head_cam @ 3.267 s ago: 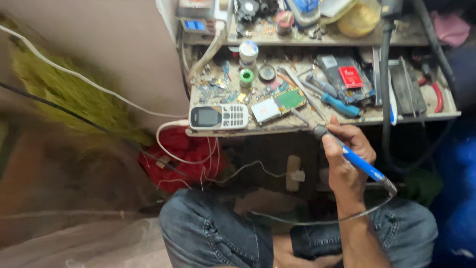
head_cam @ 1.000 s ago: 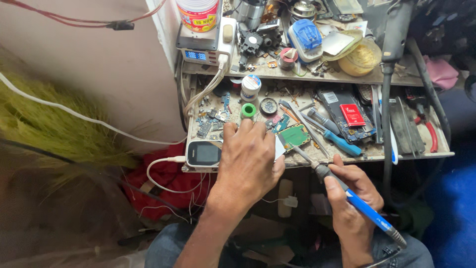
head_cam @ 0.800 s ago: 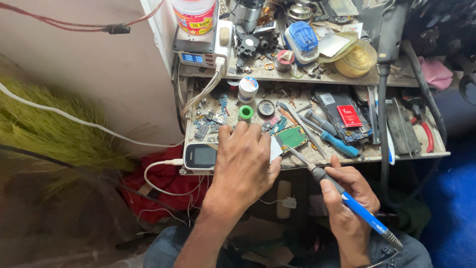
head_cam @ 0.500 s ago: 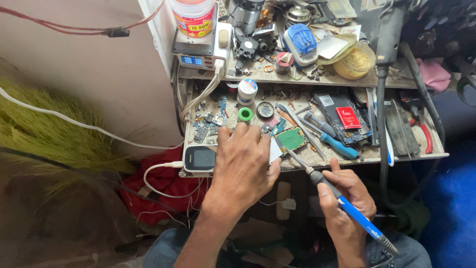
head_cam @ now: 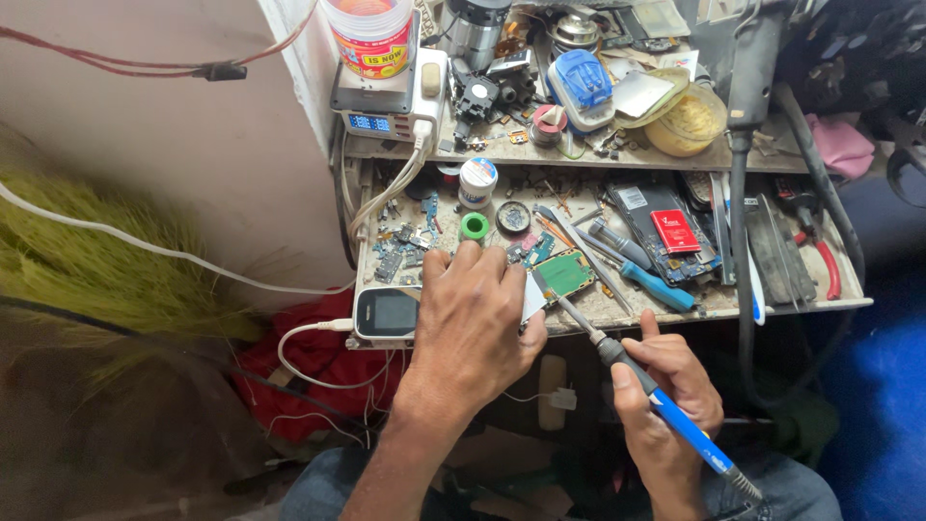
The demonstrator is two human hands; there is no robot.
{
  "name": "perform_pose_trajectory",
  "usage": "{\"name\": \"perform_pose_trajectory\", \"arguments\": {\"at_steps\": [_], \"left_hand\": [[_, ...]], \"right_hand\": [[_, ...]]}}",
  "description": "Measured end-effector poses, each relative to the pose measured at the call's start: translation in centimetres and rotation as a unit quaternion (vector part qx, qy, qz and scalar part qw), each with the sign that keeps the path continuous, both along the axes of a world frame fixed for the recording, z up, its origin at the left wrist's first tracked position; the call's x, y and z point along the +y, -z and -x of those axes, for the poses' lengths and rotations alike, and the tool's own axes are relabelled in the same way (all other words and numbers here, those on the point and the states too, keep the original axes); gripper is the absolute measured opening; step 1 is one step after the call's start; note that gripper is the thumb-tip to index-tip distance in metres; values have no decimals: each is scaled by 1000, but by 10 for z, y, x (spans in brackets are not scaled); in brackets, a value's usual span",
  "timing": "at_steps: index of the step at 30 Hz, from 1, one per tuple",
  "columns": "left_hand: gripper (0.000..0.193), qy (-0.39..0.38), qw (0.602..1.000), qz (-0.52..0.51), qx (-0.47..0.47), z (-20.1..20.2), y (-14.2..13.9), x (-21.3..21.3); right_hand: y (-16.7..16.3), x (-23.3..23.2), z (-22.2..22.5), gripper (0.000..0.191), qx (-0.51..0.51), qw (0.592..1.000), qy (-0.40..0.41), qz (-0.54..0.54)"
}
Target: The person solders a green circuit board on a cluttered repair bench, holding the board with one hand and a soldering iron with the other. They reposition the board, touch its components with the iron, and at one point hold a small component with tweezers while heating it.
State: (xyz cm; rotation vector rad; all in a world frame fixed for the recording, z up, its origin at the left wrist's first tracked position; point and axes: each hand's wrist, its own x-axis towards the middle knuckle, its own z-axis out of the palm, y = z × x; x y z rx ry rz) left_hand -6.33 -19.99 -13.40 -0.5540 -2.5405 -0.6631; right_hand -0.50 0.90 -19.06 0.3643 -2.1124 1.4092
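In the middle of the frame the left hand (head_cam: 473,323) is lying palm down on the front edge of the workbench (head_cam: 675,307), with the fingers spread a little and pressing on a small white piece (head_cam: 533,294) that is showing at the right side of the hand; whether the fingers are gripping something under the palm, I cannot tell; just left of this hand a small phone (head_cam: 388,315) with a dark screen is resting on the bench edge, and a white cable is going out from its left end. In the lower right of the frame the right hand (head_cam: 666,400) is closed around a soldering iron (head_cam: 656,391) with a blue handle, holding it like a pen; the metal tip is pointing up and to the left, reaching near a green circuit board (head_cam: 565,274), which is lying just right of the left hand; if the tip is touching the board, I cannot tell. Right of the board a blue screwdriver (head_cam: 654,287) is lying on the bench; in the upper middle a green tape roll (head_cam: 475,228) is sitting just above the left fingers.
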Motion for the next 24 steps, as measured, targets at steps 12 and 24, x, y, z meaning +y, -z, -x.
{"name": "perform_pose_trajectory", "arguments": {"at_steps": [12, 24], "left_hand": [[28, 4, 1000, -3, 9, 0, -3, -15], [25, 9, 1000, -3, 23, 1, -4, -24]], "right_hand": [[-4, -17, 1, 18, -3, 1000, 2, -3], [-6, -28, 2, 17, 5, 1000, 11, -20]]}}
